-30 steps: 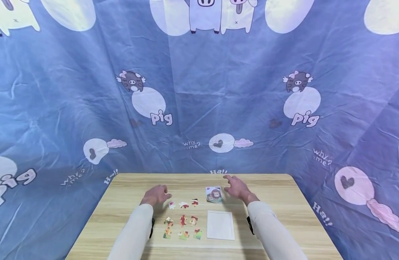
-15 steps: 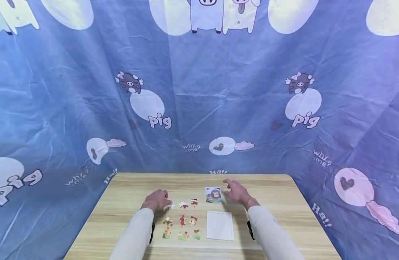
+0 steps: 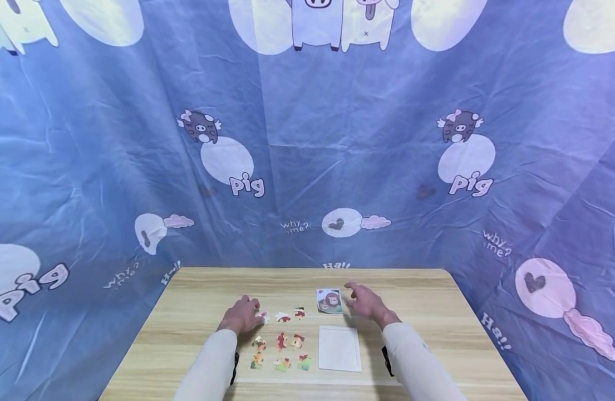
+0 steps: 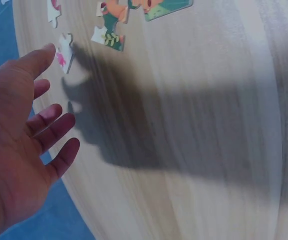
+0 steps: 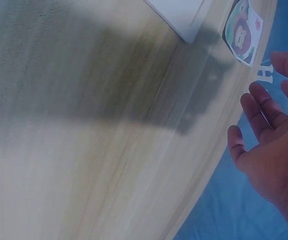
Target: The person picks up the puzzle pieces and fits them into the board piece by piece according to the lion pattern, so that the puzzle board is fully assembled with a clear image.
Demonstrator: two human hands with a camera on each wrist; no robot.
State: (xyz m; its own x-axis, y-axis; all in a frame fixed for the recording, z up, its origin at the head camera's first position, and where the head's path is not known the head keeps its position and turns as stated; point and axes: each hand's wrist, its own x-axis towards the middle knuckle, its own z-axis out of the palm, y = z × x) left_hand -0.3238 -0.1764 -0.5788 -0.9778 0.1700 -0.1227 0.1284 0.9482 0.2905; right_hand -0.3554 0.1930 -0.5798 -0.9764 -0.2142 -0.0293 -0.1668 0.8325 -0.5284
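My left hand (image 3: 241, 315) hovers by a white jigsaw piece (image 3: 264, 317) with a pink mark, at the left end of the far row. In the left wrist view the thumb tip comes close to that piece (image 4: 65, 54); the loosely bent fingers hold nothing, and whether the thumb touches it I cannot tell. To the right, my right hand (image 3: 367, 304) is raised beside a picture card (image 3: 329, 301) showing a lion. Its fingers are relaxed and grip nothing, as the right wrist view confirms.
Other jigsaw pieces lie in rows: a red-and-white one (image 3: 283, 317), a dark-red one (image 3: 299, 313), and several nearer ones such as a green one (image 3: 304, 362). A flat white puzzle tray (image 3: 339, 348) lies right of them. Blue printed cloth (image 3: 307, 167) hangs behind the wooden table (image 3: 412, 289).
My left hand has come down and slightly toward me, next to the white piece. The right hand has sunk a little beside the card. Pieces, card and tray stay put.
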